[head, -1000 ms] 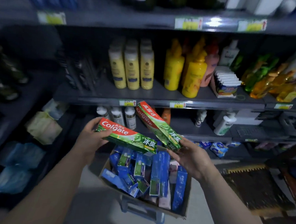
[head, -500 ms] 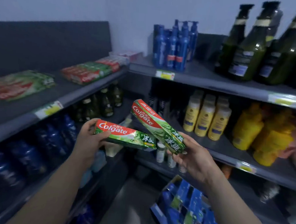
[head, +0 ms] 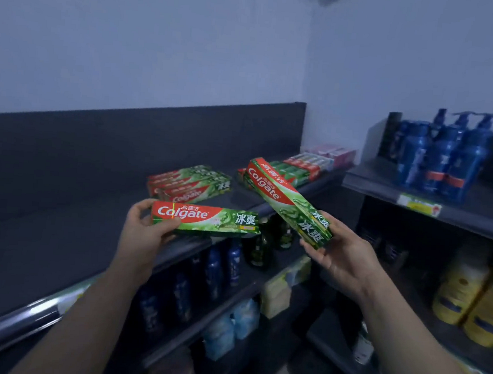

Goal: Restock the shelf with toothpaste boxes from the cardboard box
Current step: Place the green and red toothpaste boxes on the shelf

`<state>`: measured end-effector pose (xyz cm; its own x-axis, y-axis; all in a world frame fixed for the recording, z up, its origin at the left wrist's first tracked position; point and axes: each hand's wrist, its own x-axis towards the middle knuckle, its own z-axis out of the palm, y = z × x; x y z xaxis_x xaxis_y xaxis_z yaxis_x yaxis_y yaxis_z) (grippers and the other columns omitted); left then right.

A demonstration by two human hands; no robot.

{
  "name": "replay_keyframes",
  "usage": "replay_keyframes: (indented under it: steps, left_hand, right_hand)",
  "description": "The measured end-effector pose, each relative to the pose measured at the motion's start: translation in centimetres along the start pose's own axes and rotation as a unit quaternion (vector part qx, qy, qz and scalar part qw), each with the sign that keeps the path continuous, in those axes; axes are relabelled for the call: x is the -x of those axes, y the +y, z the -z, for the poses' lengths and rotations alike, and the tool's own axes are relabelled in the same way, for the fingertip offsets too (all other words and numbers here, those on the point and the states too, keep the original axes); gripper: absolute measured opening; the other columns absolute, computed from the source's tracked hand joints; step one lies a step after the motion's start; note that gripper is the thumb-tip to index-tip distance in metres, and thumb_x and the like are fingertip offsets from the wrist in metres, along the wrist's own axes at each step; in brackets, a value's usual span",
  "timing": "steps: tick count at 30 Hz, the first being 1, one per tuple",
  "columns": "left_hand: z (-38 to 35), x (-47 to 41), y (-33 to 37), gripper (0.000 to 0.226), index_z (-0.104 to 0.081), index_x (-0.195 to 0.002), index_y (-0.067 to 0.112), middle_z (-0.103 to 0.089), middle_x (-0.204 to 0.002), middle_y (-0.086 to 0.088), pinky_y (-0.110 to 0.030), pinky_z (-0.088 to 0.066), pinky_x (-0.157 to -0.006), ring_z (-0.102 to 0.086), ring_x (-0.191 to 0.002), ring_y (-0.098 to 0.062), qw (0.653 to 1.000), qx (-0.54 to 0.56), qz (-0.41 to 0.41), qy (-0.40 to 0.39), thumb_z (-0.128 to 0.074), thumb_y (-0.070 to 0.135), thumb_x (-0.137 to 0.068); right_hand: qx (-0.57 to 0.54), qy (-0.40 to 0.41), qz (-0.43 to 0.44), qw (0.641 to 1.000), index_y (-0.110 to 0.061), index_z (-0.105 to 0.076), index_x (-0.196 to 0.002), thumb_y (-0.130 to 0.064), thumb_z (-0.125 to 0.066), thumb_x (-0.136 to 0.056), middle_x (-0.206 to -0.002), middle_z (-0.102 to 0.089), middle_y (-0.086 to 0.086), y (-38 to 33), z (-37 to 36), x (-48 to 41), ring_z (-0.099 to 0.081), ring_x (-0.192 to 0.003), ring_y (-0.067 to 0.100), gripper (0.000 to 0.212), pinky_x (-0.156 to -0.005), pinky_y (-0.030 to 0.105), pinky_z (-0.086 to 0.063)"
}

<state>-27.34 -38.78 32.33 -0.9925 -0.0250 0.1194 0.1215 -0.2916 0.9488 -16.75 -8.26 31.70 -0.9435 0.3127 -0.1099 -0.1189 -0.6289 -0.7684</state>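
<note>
The left hand (head: 144, 235) holds one toothpaste box (head: 205, 219) level, printed face toward the camera, with its grip closed on the box's left end: thumb on the front, fingers wrapped behind. The right hand (head: 342, 256) holds a second toothpaste box (head: 289, 203) tilted, far end raised toward the shelf; its grip is closed on the near, lower end, which lies across the palm and fingers. The two boxes are near each other but apart.

Both boxes are held in the air just above the front edge of the dark top shelf (head: 61, 232). On that shelf lie a stack of matching boxes (head: 188, 184) and, farther toward the corner, a row of more toothpaste boxes (head: 302, 166); the farthest ones appear pink, though the dim light makes this uncertain. Blue pump bottles (head: 443, 155) stand on the adjoining shelf at right.
</note>
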Motion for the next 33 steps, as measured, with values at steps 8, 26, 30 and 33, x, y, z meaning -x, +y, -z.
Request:
replay_keyframes:
  steps: [8, 26, 30, 33]
  left_hand:
    - [3.3, -4.6, 0.4, 0.050, -0.045, -0.112, 0.016, -0.064, -0.097, -0.003, -0.028, -0.052, -0.069, -0.064, -0.083, -0.016, 0.998, -0.016, 0.006, 0.063, -0.071, -0.009, -0.077]
    - [-1.3, -13.6, -3.3, 0.042, -0.048, -0.094, 0.013, -0.060, -0.109, -0.004, -0.024, -0.048, -0.064, -0.061, -0.093, -0.021, 0.960, -0.255, 0.030, 0.111, -0.079, -0.004, -0.071]
    - [-1.1, -14.5, -4.4, 0.041, -0.053, -0.096, 0.013, -0.064, -0.109, -0.005, -0.027, -0.051, -0.071, -0.062, -0.096, -0.021, 0.955, -0.272, 0.053, 0.104, -0.078, -0.007, -0.070]
    - [-0.7, -14.6, -4.3, 0.042, -0.054, -0.102, 0.012, -0.064, -0.102, -0.002, -0.026, -0.050, -0.071, -0.063, -0.094, -0.020, 0.956, -0.269, 0.048, 0.108, -0.077, -0.007, -0.072]
  right_hand:
    - [0.038, 0.005, -0.015, 0.999, -0.012, -0.064, -0.109, -0.013, -0.044, -0.099, -0.105, -0.065, 0.016, 1.6, -4.3, -5.5, -0.063, -0.088, 0.032, 0.023, -0.068, 0.039, -0.060]
    - [0.196, -0.094, -0.102, 0.971, -0.014, -0.066, -0.118, -0.016, -0.043, -0.098, -0.109, -0.065, 0.022, -3.4, -3.5, -18.6, -0.067, -0.073, 0.034, 0.031, -0.054, 0.033, -0.057]
    - [0.291, -0.123, -0.105, 0.943, -0.012, -0.066, -0.116, -0.017, -0.043, -0.099, -0.098, -0.069, 0.019, -3.5, -3.8, -21.2, -0.066, -0.068, 0.033, 0.030, -0.052, 0.031, -0.056]
    - [0.335, -0.153, -0.110, 0.923, -0.013, -0.066, -0.113, -0.019, -0.042, -0.100, -0.101, -0.069, 0.016, -2.9, -4.8, -22.8, -0.066, -0.073, 0.029, 0.028, -0.049, 0.028, -0.054]
